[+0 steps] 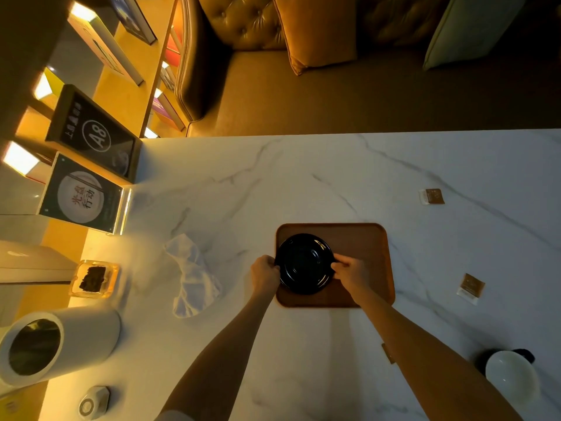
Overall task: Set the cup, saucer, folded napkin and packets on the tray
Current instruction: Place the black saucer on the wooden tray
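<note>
Both hands grip the black saucer (pixel 304 263) by its rim: the left hand (pixel 264 272) pinches the left edge, the right hand (pixel 352 272) pinches the right edge, fingers curled over the lip. The saucer sits over the left half of the brown tray (pixel 361 241) (whether it rests on the tray or hangs just above it, I cannot tell). The tray lies on the white marble table (pixel 303 177), and its right half is bare.

The napkin (pixel 194 278) lies crumpled on the table to the left of the tray, near it but not touching. Two packets lie on the table well right of the tray: one packet (pixel 432 196) farther from the person, the other packet (pixel 471 287) closer, level with the tray's near edge. A small brown thing (pixel 388 354) peeks out from behind the right forearm; too little of it shows to name it. The cup (pixel 511 372), white inside and dark outside, stands at the near right of the table, well apart from the tray.

At the left edge of the table stand a white cylinder (pixel 60 341) with a dark opening, a glass dish (pixel 94 279) holding something dark, and two upright signs (pixel 82 192), one marked A8.
</note>
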`<state>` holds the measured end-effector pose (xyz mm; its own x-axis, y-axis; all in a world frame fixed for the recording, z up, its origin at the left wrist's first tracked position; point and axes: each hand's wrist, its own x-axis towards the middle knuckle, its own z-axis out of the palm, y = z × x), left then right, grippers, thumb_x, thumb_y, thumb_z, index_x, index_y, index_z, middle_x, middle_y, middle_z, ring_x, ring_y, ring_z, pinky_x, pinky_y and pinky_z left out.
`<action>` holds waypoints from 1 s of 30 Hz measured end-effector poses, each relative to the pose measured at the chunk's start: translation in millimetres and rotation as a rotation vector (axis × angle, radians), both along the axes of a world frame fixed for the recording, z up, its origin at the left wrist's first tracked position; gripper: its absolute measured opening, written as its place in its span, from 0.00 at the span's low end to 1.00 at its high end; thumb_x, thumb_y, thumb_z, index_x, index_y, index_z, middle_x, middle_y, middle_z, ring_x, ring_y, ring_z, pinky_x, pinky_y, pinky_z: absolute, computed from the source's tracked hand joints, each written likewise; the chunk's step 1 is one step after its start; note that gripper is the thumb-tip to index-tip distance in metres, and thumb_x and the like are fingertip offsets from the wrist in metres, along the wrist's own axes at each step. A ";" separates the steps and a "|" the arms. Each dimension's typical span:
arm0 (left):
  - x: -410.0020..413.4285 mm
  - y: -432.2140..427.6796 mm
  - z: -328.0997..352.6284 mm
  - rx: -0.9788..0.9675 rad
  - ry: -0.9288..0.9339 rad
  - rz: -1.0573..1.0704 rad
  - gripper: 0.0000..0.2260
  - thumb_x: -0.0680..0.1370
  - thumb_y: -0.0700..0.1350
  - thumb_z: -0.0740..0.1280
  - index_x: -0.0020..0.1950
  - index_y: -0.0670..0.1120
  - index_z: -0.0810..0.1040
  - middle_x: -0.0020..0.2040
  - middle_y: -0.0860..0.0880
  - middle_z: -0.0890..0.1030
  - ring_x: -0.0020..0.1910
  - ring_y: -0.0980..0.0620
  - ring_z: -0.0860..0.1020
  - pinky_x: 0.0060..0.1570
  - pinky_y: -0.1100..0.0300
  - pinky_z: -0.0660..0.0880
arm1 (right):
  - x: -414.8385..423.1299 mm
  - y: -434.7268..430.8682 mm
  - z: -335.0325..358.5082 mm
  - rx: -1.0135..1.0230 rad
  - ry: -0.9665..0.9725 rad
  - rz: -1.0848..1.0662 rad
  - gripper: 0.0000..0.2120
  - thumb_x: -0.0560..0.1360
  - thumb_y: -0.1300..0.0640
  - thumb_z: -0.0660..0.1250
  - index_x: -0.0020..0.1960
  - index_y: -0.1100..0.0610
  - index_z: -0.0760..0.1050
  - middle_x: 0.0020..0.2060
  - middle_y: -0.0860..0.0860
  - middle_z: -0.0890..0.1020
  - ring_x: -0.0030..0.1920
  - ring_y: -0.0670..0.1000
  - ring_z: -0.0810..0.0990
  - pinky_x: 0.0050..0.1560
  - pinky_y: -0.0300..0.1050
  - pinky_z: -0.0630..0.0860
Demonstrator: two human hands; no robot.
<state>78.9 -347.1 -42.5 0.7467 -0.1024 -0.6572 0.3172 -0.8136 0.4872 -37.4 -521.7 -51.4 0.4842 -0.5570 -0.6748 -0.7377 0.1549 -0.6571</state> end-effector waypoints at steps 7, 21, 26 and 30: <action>1.4 0.7 -1.8 0.001 -0.012 0.008 0.11 0.78 0.40 0.65 0.59 0.43 0.81 0.50 0.45 0.83 0.45 0.47 0.83 0.53 0.48 0.81 | -2.8 1.5 1.2 -0.017 -0.006 0.023 0.18 0.77 0.65 0.65 0.66 0.61 0.73 0.55 0.61 0.82 0.50 0.56 0.83 0.51 0.46 0.81; 1.2 -0.4 2.1 -0.018 0.001 0.037 0.10 0.78 0.39 0.65 0.59 0.42 0.80 0.49 0.45 0.83 0.45 0.47 0.82 0.52 0.49 0.81 | -5.1 2.3 0.0 -0.024 -0.023 0.041 0.18 0.77 0.64 0.65 0.67 0.61 0.73 0.56 0.60 0.82 0.51 0.55 0.83 0.52 0.48 0.81; 1.5 -0.9 4.3 -0.017 0.002 0.035 0.09 0.78 0.39 0.65 0.57 0.42 0.81 0.47 0.46 0.82 0.45 0.47 0.83 0.52 0.48 0.81 | -6.1 2.2 0.4 -0.029 -0.032 0.049 0.18 0.77 0.64 0.64 0.67 0.62 0.72 0.56 0.61 0.82 0.51 0.56 0.83 0.52 0.47 0.81; 1.8 1.9 4.9 -0.005 0.000 0.017 0.09 0.78 0.39 0.66 0.56 0.43 0.81 0.48 0.45 0.83 0.46 0.46 0.83 0.53 0.47 0.81 | -6.2 2.6 0.1 -0.032 -0.030 0.058 0.18 0.77 0.64 0.64 0.67 0.62 0.72 0.55 0.61 0.82 0.51 0.56 0.83 0.54 0.50 0.81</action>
